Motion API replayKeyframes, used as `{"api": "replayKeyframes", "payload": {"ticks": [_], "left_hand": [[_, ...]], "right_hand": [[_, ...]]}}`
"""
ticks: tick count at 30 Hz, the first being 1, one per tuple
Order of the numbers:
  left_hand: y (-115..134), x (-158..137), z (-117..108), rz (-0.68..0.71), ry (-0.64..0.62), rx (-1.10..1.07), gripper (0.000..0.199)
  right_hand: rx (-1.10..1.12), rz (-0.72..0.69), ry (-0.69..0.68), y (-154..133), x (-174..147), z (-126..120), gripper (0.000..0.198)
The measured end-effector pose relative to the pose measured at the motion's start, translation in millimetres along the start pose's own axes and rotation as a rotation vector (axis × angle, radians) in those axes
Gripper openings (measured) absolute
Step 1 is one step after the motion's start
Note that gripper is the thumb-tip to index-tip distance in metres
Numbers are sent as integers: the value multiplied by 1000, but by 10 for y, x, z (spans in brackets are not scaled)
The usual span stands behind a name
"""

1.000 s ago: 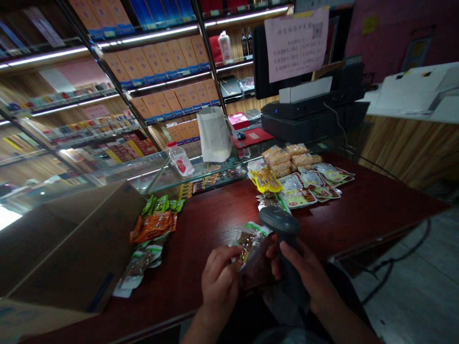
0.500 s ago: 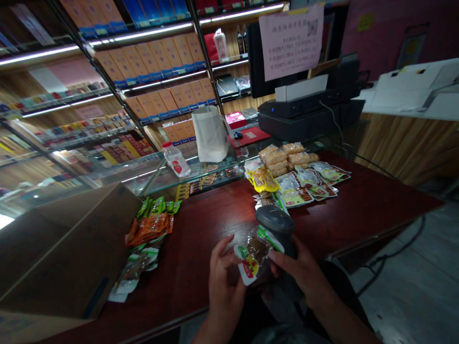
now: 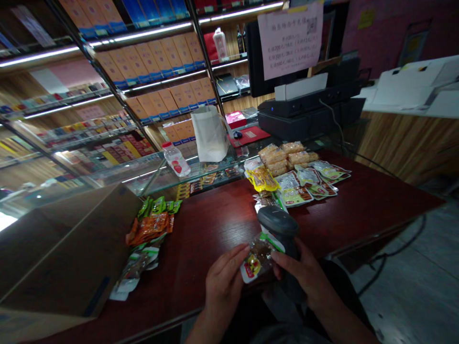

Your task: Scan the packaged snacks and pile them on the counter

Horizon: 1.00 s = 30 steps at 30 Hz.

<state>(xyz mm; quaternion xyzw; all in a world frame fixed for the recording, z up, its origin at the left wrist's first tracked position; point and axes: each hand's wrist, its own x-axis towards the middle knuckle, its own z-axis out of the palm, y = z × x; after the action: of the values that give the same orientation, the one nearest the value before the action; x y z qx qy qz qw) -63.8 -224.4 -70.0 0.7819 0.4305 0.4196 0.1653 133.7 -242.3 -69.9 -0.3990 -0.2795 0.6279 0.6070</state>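
Snack packet beside scanner; cardboard box at left, white bag beyond

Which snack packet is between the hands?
The clear packet with the yellow-and-red label and green edge, between left hand and right hand; the others lie grouped away from the hands.

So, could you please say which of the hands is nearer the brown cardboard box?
Left. The left hand is right of the box, at the clear plastic snack packet; the right hand is farther right, holding the dark grey handheld scanner.
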Motion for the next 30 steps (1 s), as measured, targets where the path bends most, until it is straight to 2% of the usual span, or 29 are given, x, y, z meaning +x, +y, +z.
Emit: {"api": "replayKeyframes", "payload": {"ticks": [2, 4, 7, 11, 16, 23, 30], "left_hand": [[20, 37, -3, -122, 14, -25, 23], [36, 84, 13, -313, 35, -99, 16], [24, 150, 42, -569, 31, -318, 27], [-31, 194, 77, -735, 65, -536, 35], [-56, 211, 103, -813, 106, -633, 40], [-133, 239, 76, -815, 163, -652, 37], [-219, 233, 82, -821, 174, -684, 33]], "right_hand": [[18, -13, 4, 1, 18, -35, 37], [42, -34, 11, -4, 35, -75, 37], [70, -52, 30, -7, 45, -136, 41], [86, -37, 52, 15, 34, -181, 42], [92, -10, 33, 56, -2, -197, 39], [30, 42, -40, 91, -57, -239, 39], [-93, 46, -181, 85, -120, -196, 39]]}}
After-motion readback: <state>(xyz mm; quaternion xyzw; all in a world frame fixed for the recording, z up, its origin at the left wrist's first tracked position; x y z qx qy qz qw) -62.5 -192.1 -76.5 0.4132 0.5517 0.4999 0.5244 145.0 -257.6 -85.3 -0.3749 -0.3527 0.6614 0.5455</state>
